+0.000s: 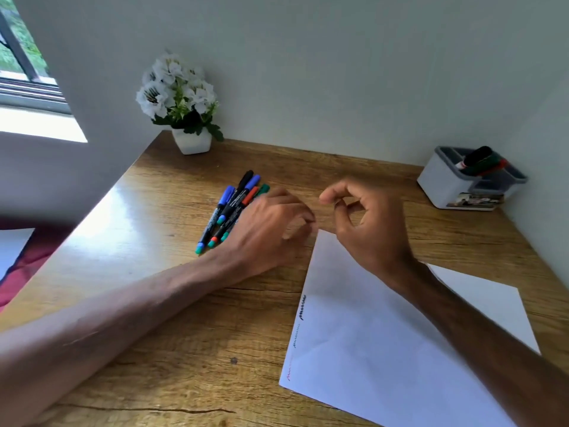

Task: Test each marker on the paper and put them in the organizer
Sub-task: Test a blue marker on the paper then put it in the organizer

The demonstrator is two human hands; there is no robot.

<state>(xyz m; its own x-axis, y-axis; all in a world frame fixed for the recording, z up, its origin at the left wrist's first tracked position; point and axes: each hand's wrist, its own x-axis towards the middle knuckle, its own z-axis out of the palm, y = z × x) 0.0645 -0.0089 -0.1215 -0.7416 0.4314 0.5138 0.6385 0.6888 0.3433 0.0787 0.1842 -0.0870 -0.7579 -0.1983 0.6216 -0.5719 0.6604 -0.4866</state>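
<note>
Left hand (271, 223): over the right side of the marker bunch, fingers bent down and blurred; we cannot tell whether it grips one.
Right hand (369, 223): above the paper's far corner, fingers loosely curled, nothing held that we can see.
Hands: near each other, not touching.
Markers (234, 208): untested bunch lying together on the surface (184, 303).
Paper (385, 334): flat, with squiggles (300, 309) along its left edge.
Organizer (446, 183): far right, by the wall, with capped markers inside.
Flower pot (191, 142): far corner.
</note>
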